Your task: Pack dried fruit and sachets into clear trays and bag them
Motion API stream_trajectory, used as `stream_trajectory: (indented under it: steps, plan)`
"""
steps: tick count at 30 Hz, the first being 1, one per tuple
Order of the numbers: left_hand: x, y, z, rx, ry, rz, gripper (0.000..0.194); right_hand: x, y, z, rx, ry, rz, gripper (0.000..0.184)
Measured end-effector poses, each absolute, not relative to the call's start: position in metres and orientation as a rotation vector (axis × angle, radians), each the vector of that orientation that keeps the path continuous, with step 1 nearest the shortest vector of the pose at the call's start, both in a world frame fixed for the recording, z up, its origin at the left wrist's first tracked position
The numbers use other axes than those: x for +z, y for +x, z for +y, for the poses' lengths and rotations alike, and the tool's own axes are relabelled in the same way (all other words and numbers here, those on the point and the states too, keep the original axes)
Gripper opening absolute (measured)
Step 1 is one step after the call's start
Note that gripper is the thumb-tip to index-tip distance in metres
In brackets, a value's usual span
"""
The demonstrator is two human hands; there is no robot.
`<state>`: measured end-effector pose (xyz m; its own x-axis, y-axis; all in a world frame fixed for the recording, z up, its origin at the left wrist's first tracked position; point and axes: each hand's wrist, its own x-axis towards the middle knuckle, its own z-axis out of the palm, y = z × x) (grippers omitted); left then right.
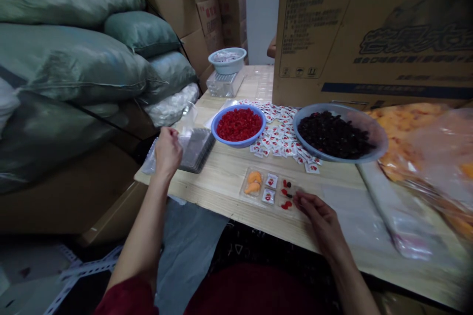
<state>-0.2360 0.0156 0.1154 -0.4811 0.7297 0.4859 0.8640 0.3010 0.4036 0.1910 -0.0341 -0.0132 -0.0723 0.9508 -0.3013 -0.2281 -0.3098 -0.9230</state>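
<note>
Gap: between blister tray (pixel 265 189) and red-fruit bowl (pixel 239 126) | Obstacles: cardboard box (pixel 373 34) ahead-right, stacked sacks (pixel 70 54) left

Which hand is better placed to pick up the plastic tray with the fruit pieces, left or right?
The right hand, probably. It sits at the edge of the compartmented plastic tray, while the left hand is farther off, pinching clear plastic beside a stack of dark trays.

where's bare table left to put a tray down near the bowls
Bare wooden tabletop shows between the dark tray stack, the bowl of red fruit and the filled plastic tray. Another patch lies farther off, between the clear plastic box and the cardboard carton. The red-printed sachets crowd the stretch around both bowls.
</note>
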Motion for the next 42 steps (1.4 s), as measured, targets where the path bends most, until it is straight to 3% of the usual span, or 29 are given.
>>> stream_trajectory:
  steps: [4, 7, 9, 11, 16, 20, 26, 31, 37, 42]
  plan:
    - [0.124, -0.167, -0.016, -1.947, -1.713, -2.095, 0.020, 0.005, 0.163, -0.030, 1.562, -1.165, -0.996, 0.040]
    - [0.094, -0.098, -0.037, -2.572, -1.915, -2.264, 0.023, 0.015, 0.144, -0.026, 1.539, -1.052, -0.988, 0.056]
    - [0.063, -0.064, -0.047, -2.893, -1.787, -2.477, 0.028, 0.014, 0.139, -0.024, 1.483, -1.021, -0.953, 0.062]
    - [0.033, -0.045, -0.053, -2.996, -1.588, -2.681, 0.030, 0.006, 0.140, -0.023, 1.410, -1.061, -0.926, 0.059]
    - [-0.006, -0.047, -0.044, -2.542, -1.826, -2.766, 0.031, -0.021, 0.147, -0.024, 1.256, -1.209, -0.920, 0.051]
    - [-0.014, -0.056, -0.023, -2.004, -2.105, -2.654, 0.039, -0.036, 0.143, -0.018, 1.183, -1.316, -1.026, 0.048]
    - [-0.019, -0.068, 0.006, -1.586, -2.123, -2.568, 0.032, -0.045, 0.139, -0.007, 0.879, -1.464, -1.244, 0.050]
    - [-0.013, -0.066, 0.007, -1.546, -2.235, -2.499, 0.029, -0.023, 0.144, -0.009, 1.129, -1.355, -1.091, 0.055]
    - [0.011, -0.058, 0.019, -1.485, -2.703, -2.149, 0.067, 0.002, 0.155, 0.006, 1.400, -1.104, -1.278, 0.049]
    - [0.021, -0.066, 0.038, -1.553, -2.932, -2.134, 0.048, 0.016, 0.164, 0.014, 1.562, -0.969, -1.393, 0.053]
